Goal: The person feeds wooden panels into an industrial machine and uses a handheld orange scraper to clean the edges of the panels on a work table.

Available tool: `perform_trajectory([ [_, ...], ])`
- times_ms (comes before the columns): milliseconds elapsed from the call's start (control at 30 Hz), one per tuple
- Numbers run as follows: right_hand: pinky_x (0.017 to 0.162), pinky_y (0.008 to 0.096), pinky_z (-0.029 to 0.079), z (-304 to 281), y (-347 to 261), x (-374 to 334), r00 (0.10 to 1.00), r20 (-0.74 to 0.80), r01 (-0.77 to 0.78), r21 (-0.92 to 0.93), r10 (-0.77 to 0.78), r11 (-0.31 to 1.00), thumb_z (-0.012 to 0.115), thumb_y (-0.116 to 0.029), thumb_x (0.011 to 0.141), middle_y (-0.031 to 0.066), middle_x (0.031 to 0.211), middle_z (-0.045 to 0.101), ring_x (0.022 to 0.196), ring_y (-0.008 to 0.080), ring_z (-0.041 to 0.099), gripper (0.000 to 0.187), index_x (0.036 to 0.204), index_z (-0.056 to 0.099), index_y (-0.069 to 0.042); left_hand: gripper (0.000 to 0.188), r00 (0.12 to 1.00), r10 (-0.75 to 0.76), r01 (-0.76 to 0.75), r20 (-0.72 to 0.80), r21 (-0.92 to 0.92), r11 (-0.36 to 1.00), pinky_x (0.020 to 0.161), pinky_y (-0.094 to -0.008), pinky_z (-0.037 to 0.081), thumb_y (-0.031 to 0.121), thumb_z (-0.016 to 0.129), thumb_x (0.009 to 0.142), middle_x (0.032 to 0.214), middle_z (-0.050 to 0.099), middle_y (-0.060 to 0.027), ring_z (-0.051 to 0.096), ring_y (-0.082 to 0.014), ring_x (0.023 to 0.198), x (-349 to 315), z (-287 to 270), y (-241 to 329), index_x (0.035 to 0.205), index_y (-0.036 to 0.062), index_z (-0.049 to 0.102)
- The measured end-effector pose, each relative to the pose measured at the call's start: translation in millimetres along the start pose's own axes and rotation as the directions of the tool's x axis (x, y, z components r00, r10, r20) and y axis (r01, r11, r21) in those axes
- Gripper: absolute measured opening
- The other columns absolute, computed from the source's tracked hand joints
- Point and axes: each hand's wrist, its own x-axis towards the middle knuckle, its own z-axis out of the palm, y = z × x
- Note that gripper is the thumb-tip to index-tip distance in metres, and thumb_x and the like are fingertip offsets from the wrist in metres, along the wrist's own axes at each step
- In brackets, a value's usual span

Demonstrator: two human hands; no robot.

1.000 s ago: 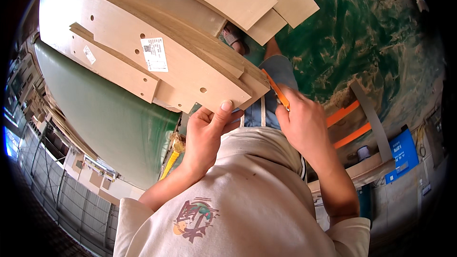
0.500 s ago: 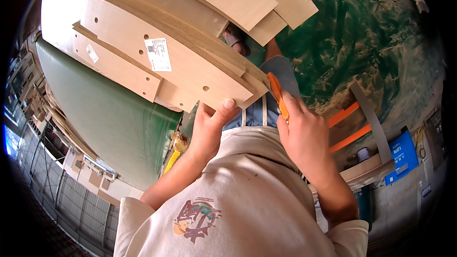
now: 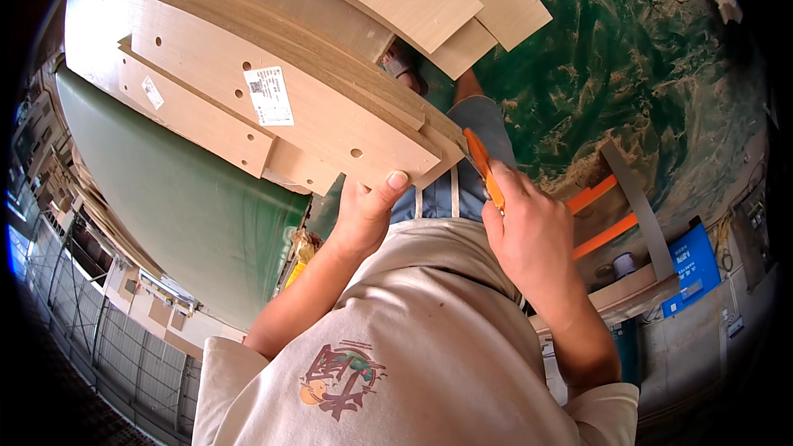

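A pale plywood panel (image 3: 318, 128) with drilled holes and a white label (image 3: 268, 95) lies on top of a stack in front of me. My left hand (image 3: 363, 215) grips the panel's near end, thumb on the upper face and fingers hidden beneath. In my right hand (image 3: 533, 231) is an orange utility knife (image 3: 481, 161), its thin metal tip against the stack's right-hand edge near the corner. Whether the tip is cutting cannot be made out. Beside the stack on the left sits a narrower labelled panel (image 3: 198, 111).
More drilled panels (image 3: 388, 0) are piled at the far side. Dust covers the green floor (image 3: 595, 58) at right. A stand with orange bars (image 3: 607, 231) and a blue sheet (image 3: 694, 264) are at the lower right. Something with a yellow handle (image 3: 296, 271) is near my left forearm.
The panels on the left appear shifted slightly left in view. Both hands keep their grips, and the knife stays at the panel edge with barely any movement.
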Motion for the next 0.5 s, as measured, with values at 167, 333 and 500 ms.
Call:
perform_trajectory([
  [167,0.074,0.0453,0.06,3,3,0,1.0,0.012,-0.012,0.008,0.012,1.0,0.074,-0.015,0.088,0.0159,0.111,0.071,0.085,0.0368,0.073,0.045,0.128,0.057,-0.004,0.078,1.0,-0.011,0.011,0.007,-0.022,1.0,0.113,-0.0397,0.038,0.04,0.083,0.086,0.136,0.056,-0.0085,0.051,-0.0213,0.129,0,-2,0,0.143,0.0027,0.046],
  [333,0.073,0.0448,0.06,9,1,1,1.0,0.0,-0.024,0.016,0.024,1.0,0.074,-0.015,0.088,0.0152,0.11,0.072,0.084,0.0365,0.074,0.045,0.128,0.057,-0.004,0.077,1.0,-0.013,0.014,0.007,-0.039,0.999,0.113,-0.0399,0.038,0.038,0.084,0.085,0.135,0.056,-0.0085,0.051,-0.0211,0.129,-1,-4,0,0.143,0.0027,0.047],
  [500,0.073,0.0444,0.061,13,1,4,0.999,-0.032,-0.006,0.014,0.007,1.0,0.075,-0.014,0.087,0.0155,0.111,0.072,0.085,0.0361,0.074,0.045,0.127,0.056,-0.004,0.077,1.0,-0.01,0.01,0.002,-0.038,0.999,0.113,-0.0399,0.039,0.038,0.084,0.084,0.134,0.057,-0.0085,0.052,-0.0216,0.129,-1,-2,1,0.142,0.0027,0.048],
])
